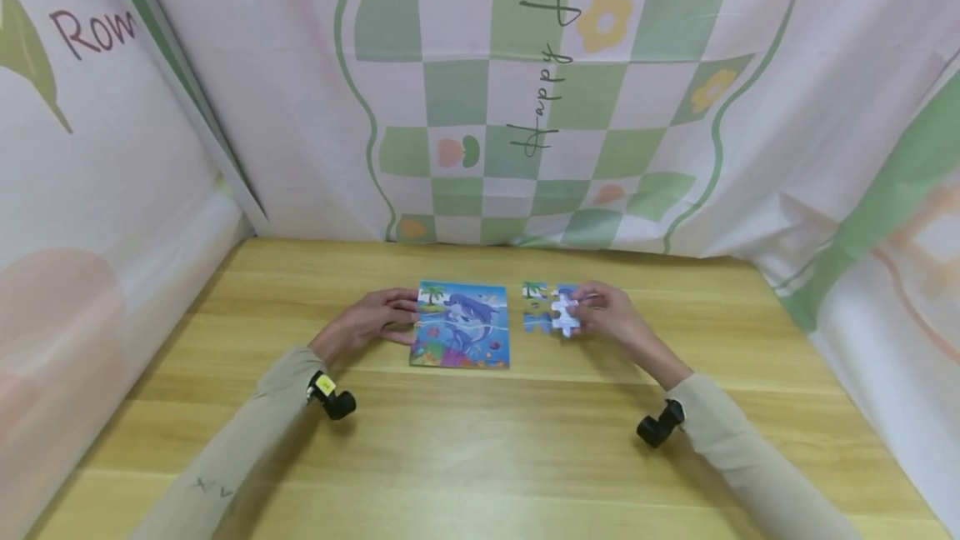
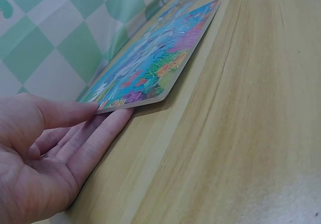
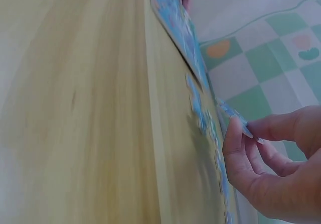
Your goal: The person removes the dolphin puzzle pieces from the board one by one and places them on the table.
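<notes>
A flat dolphin picture board (image 1: 468,348) lies at the middle of the table, showing a palm, coral and blue water. My left hand (image 1: 366,319) pinches its left edge; in the left wrist view the thumb rests on top of the board (image 2: 150,63) and the fingers lie under it, with that edge tilted up off the wood. To the right, my right hand (image 1: 613,317) pinches a jigsaw piece (image 1: 564,319) between thumb and fingertips. The right wrist view shows this piece (image 3: 234,116) raised over the other jigsaw pieces (image 3: 198,106), which lie on the table.
The wooden table (image 1: 480,448) ends at a hanging checked cloth (image 1: 517,107) behind the board. White printed cloth walls (image 1: 90,190) stand at both sides. More jigsaw pieces (image 1: 536,322) lie just right of the board, beneath and beside the right hand.
</notes>
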Motion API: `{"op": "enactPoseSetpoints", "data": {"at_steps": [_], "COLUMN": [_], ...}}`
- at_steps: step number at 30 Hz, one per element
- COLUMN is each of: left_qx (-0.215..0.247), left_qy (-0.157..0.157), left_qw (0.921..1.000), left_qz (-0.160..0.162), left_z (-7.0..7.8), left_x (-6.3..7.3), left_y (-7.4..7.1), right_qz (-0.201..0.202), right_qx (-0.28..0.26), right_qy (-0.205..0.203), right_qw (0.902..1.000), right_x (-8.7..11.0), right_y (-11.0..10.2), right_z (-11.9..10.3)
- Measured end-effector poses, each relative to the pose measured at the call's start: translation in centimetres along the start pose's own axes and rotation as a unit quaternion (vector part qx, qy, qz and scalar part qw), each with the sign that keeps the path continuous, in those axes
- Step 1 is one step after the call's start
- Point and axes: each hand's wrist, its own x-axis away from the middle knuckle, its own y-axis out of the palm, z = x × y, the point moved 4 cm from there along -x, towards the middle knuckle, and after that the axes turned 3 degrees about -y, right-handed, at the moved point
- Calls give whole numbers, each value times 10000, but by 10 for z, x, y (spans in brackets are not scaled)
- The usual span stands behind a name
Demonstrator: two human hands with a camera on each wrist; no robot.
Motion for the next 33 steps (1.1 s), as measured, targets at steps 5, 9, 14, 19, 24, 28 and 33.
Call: {"op": "enactPoseSetpoints", "data": {"at_steps": [5,9,14,19,24,28,33], "left_qx": [18,4,-59,-44,55,45,15], "left_qy": [4,14,53,27,-69,-164,-257], "left_qw": [10000,10000,10000,10000,9999,9996,9990], "left_qz": [11,53,49,37,91,221,357], "left_z": [0,0,0,0,-1,0,0], "left_x": [0,0,0,0,-1,-2,-3], "left_y": [0,0,0,0,0,0,0], "right_qz": [-16,-37,-38,-116,-197,-146,-4], "right_qx": [124,129,344,552,494,843,1499], "right_qy": [-15,4,113,91,69,55,104], "right_qw": [9999,9999,9993,9984,9986,9963,9887], "right_x": [4,5,5,6,5,5,5], "right_y": [-11,-18,-23,-24,-24,-24,-24], "right_z": [5,7,10,14,17,18,16]}}
